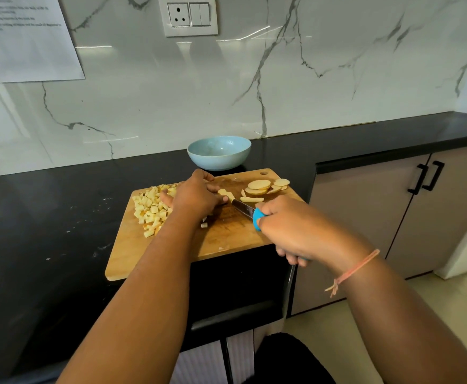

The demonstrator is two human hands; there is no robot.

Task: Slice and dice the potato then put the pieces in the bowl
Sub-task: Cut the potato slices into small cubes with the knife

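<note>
The black countertop (46, 217) runs along a wall of white marble. A wooden cutting board (226, 245) lies near the front edge of the countertop, close to its right end. A light blue bowl (218, 162) stands upright just behind the far edge of the board, between the board and the wall.

The right hand (290, 228) is over the right front corner of the board, and its fingers are closed around the blue handle of a knife (243, 209). The blade points to the middle of the board, and its tip is at the fingers of the left hand. The left hand (196, 196) is over the middle of the board. Its curled fingers press down on some potato strips (225, 194) beside the blade.

All the potato that can be seen is on the board. A pile of diced potato (150, 209) covers the left far part of the board and touches the left hand. Some round potato slices (262, 187) overlap each other near the right far corner. One single cube (204, 225) lies near the left wrist. A thin thread bracelet (351, 270) is around the right wrist.
</note>
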